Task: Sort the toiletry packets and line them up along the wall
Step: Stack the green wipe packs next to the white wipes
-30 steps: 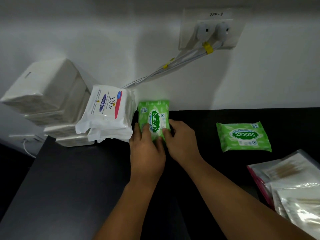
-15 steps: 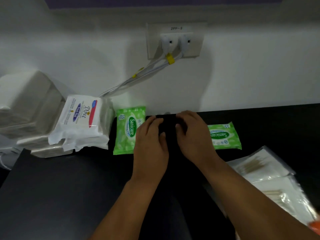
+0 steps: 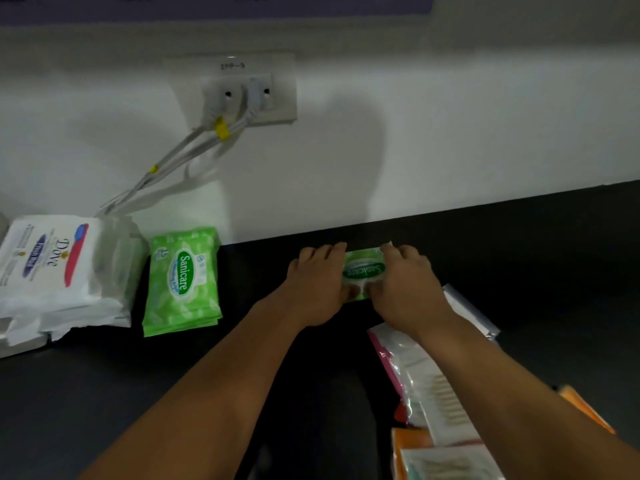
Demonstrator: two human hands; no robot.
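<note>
A green wipes packet (image 3: 364, 271) lies flat on the black counter (image 3: 104, 393), just short of the white wall (image 3: 450, 150), with its label upside down to the camera. Both hands are clamped on it, one at each end. The left hand (image 3: 313, 289) covers its left end and the right hand (image 3: 407, 289) its right end. The fingers reach over the far edge and the thumbs meet at the near edge, so only the middle of the pack shows between them. Well to the left, a second green packet (image 3: 181, 282) sits against the wall, turned end-on with its label running lengthwise. It seems to rest on another like it, though that is hard to tell. Just beside it on the left, a white Dove packet (image 3: 52, 268) tops a pile of similar white packs. Above them a wall socket (image 3: 249, 93) holds two plugs, and grey cables (image 3: 166, 171) with yellow ties run down behind the white pile. Under the right forearm lie clear zip bags (image 3: 429, 386) of cotton swabs, and an orange packet (image 3: 585, 410) shows at the right edge.
</note>
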